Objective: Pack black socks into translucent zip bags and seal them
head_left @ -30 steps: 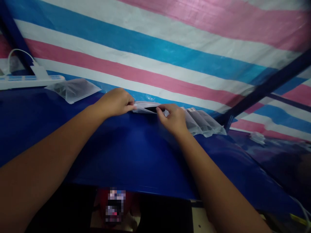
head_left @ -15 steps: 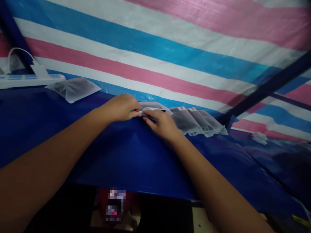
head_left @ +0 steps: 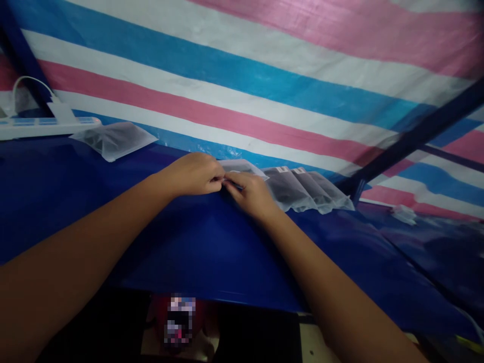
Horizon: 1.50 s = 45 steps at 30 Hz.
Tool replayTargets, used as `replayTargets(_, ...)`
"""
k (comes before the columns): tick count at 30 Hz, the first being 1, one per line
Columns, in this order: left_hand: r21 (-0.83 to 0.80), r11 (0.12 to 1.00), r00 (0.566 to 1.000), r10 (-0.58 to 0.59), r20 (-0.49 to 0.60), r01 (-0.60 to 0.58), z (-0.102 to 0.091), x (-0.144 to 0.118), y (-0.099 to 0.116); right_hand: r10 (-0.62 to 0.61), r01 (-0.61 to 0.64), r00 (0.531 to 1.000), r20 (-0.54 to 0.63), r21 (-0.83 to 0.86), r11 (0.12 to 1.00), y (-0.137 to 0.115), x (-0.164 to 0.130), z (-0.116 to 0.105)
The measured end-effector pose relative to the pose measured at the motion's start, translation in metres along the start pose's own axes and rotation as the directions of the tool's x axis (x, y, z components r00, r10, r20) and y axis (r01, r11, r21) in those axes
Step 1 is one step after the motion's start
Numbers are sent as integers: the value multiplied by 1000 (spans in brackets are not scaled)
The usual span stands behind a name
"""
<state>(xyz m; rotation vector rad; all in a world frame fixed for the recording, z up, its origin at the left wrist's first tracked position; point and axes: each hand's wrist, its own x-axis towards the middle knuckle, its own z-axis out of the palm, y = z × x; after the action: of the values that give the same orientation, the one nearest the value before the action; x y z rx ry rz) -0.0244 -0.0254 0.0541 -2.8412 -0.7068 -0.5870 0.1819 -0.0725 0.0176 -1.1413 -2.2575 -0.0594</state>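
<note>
My left hand (head_left: 194, 174) and my right hand (head_left: 249, 194) meet at the near edge of a small translucent plastic pouch (head_left: 242, 167) lying on the blue table (head_left: 196, 242). The fingertips of both hands pinch the pouch's edge, close together. Right of it lies a fanned row of similar pouches (head_left: 306, 189) with dark contents, overlapping each other. The pouch's contents are hidden by my fingers.
Another translucent pouch (head_left: 113, 138) lies at the back left. A white power strip (head_left: 41, 126) with a plugged-in adapter sits at the far left. A pink, white and blue striped tarp (head_left: 264, 75) rises behind the table. A dark pole (head_left: 416, 133) slants at right.
My right hand slid left along the pouch's edge until it met my left hand. The dark opening seen earlier in the pouch no longer shows.
</note>
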Motion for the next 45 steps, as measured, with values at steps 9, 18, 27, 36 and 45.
replayTargets(9, -8, 999, 997, 41, -67, -42, 3, 1, 1, 33, -35, 998, -44, -44, 998, 6, -1, -8)
replayTargets(18, -13, 1000, 994, 14, -107, -16, -2, -2, -5, 90, -101, 985, -144, -69, 992, 13, -4, -12)
replayTargets(27, 45, 999, 983, -4, -182, 13, 13, 3, 9, 159, -157, 983, -88, 34, 987, 3, -1, -6)
replayTargets(36, 71, 992, 972, -82, -221, 100, 11, 1, 10, 167, -165, 977, -133, 25, 986, 10, -2, -5)
replayTargets(45, 29, 988, 965, -140, -223, 150, -21, 2, 17, 173, -172, 974, -149, 16, 985, 12, -4, -9)
